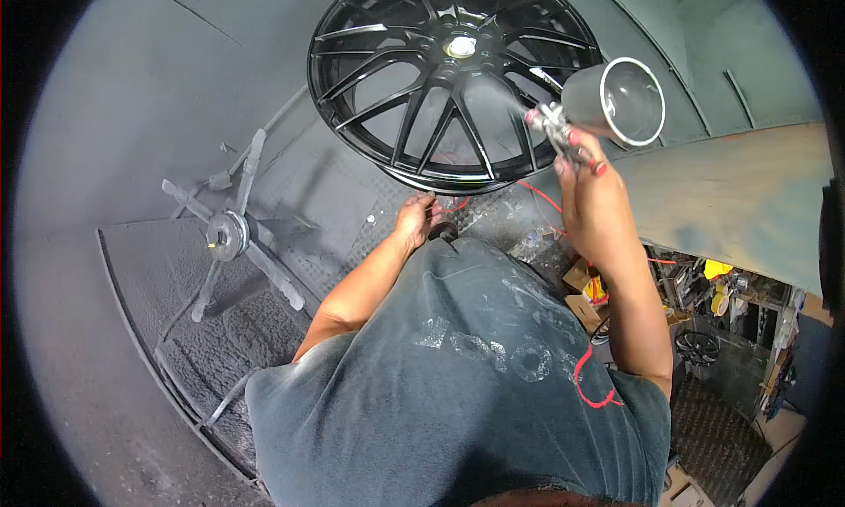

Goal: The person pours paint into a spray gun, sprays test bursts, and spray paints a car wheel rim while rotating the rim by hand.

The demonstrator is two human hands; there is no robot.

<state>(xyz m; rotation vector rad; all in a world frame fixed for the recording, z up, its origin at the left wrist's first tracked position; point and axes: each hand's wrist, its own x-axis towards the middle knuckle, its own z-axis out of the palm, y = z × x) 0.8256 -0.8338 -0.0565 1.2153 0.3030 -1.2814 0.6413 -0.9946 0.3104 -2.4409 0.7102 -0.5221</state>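
A glossy black multi-spoke wheel rim (437, 71) sits face-up in front of me, with a pale round centre (459, 47). My right hand (597, 186) is wrapped round a spray gun (554, 127) at the rim's right side. A clear cup (613, 102) is fixed to the gun. Whitish mist (493, 93) leaves the nozzle toward the spokes. Just below the rim's near edge is my left hand (415, 220), its fingers curled together. Whether it grips anything there is hidden.
A grey-coated stand with several arms (231, 234) is at the left. A red hose (539, 194) runs behind the rim, and a red loop (591, 388) hangs by my right side. Boxes (583, 313), another wheel (697, 348) and cluttered shelves (744, 304) lie at the lower right.
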